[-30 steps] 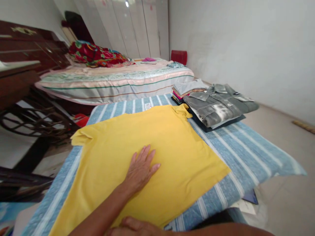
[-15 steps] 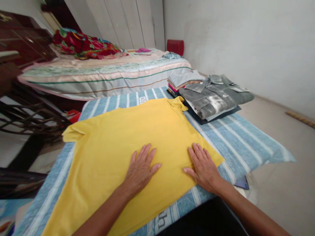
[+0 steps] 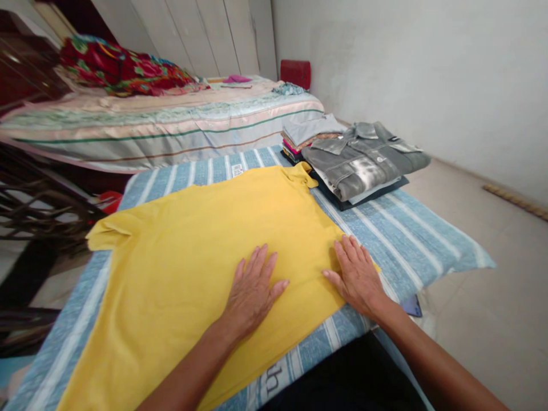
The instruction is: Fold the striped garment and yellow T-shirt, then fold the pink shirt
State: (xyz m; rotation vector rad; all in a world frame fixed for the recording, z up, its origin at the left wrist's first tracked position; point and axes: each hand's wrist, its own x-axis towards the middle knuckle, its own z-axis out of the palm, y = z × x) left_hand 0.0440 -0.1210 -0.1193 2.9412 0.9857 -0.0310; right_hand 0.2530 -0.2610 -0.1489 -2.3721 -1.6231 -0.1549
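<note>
Yellow short-sleeved fabric shirt (image 3: 201,245) lies spread, as yet unfolded, on blue-and-white striped cloth (image 3: 396,225), left hand (image 3: 252,292) and right hand (image 3: 359,278) flat on it, fingers extended, gripping nothing; near one sleeve, mottled grey buttoned garment (image 3: 368,160) sits already folded atop a pile.

Bare forearms (image 3: 199,364), bare fingers (image 3: 269,266), black clothing (image 3: 346,379).
</note>
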